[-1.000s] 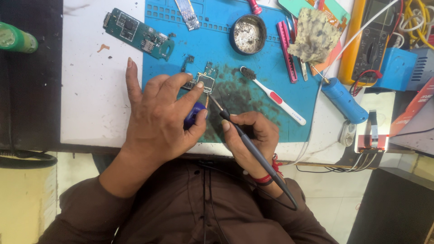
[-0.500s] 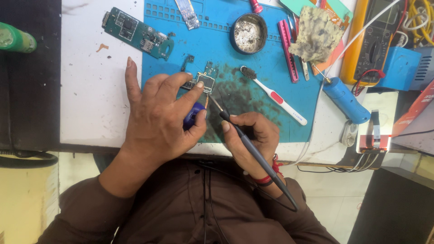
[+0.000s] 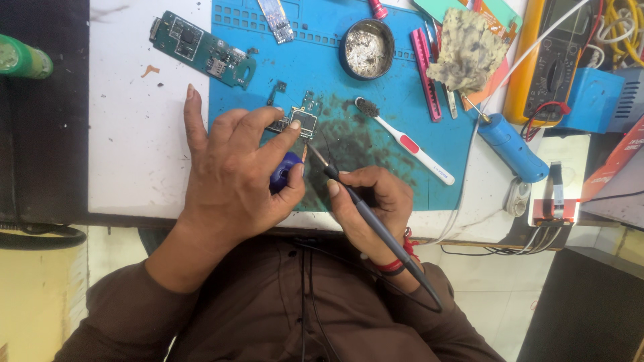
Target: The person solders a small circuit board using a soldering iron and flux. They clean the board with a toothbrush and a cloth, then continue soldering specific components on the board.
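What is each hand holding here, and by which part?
The right hand grips a soldering iron by its dark handle, pen-style. The left hand pins a small circuit board with a fingertip and cradles a blue-handled tool.

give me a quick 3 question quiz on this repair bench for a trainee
1. True or false: the right hand holds the soldering iron like a pen.
2. Which item lies on the blue mat right of the small circuit board?
A. scissors
B. white and red toothbrush
C. hammer
3. Fill in: the left hand presses a fingertip on the small circuit board and grips a ____ coloured object.

Key: 1 true; 2 B; 3 blue
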